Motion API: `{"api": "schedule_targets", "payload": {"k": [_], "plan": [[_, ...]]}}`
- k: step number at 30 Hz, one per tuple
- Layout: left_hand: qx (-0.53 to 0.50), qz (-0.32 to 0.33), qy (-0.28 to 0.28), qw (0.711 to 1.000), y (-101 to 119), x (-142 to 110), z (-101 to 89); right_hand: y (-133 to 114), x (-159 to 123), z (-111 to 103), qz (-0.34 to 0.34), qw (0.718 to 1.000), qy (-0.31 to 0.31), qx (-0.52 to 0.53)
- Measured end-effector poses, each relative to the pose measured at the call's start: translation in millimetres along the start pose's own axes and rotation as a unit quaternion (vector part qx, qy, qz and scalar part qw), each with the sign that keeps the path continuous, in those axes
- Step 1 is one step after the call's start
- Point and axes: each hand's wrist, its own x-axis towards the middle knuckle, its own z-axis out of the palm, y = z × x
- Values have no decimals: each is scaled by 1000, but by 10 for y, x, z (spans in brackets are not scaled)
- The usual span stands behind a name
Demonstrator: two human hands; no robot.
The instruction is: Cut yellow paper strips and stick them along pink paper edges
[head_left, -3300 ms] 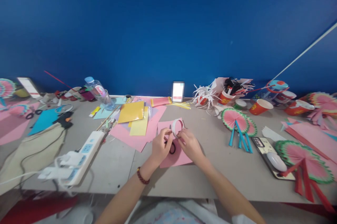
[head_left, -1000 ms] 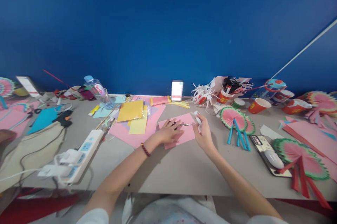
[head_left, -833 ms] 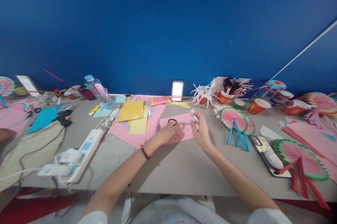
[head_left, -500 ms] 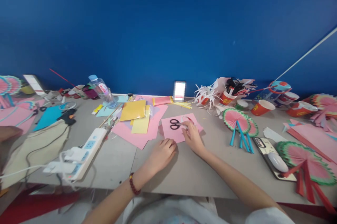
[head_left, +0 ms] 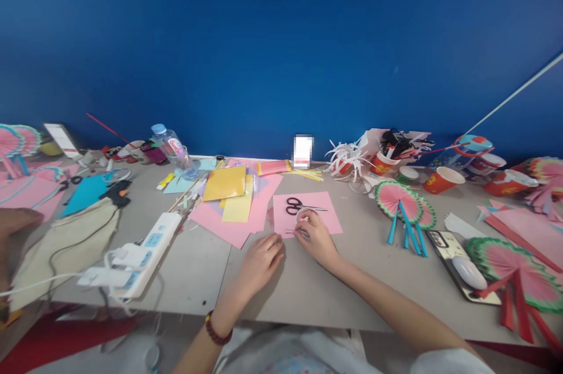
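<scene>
My right hand (head_left: 314, 236) has its fingers closed on a roll of clear tape (head_left: 301, 216), over a sheet of pink paper (head_left: 331, 223). Black-handled scissors (head_left: 294, 206) lie on the same sheet just beyond the roll, blades pointing right. My left hand (head_left: 263, 257), palm down and fingers loosely extended, is at the near left of that sheet with nothing visible in it. Left of the hands, gold and pale yellow cards (head_left: 225, 182) lie over larger pink sheets (head_left: 237, 237).
A white power strip (head_left: 153, 248) with plugs and cables stands at left, near a plastic bottle (head_left: 173, 148). Paper watermelon fans (head_left: 398, 201), a phone with a mouse (head_left: 468, 272) on it, and red paper cups (head_left: 443, 180) are at right. Another person's arm (head_left: 17, 227) shows far left.
My right hand has drawn back toward me and left, now with the tape roll, which lay beyond the scissors. My left hand has shifted slightly left and nearer my body.
</scene>
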Motion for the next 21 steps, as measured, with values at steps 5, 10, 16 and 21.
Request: {"api": "schedule_targets", "payload": {"k": [5, 10, 16, 21], "plan": [[14, -9, 7, 1000, 22, -111, 64, 32, 158, 2, -52, 993, -90, 58], [26, -17, 16, 999, 28, -156, 131, 43, 226, -13, -67, 983, -136, 100], [41, -7, 50, 998, 38, -185, 191, -26, 319, -60, -46, 980, -169, 99], [41, 1, 66, 997, 34, -210, 210, -61, 419, -95, -14, 971, -216, 98]]}}
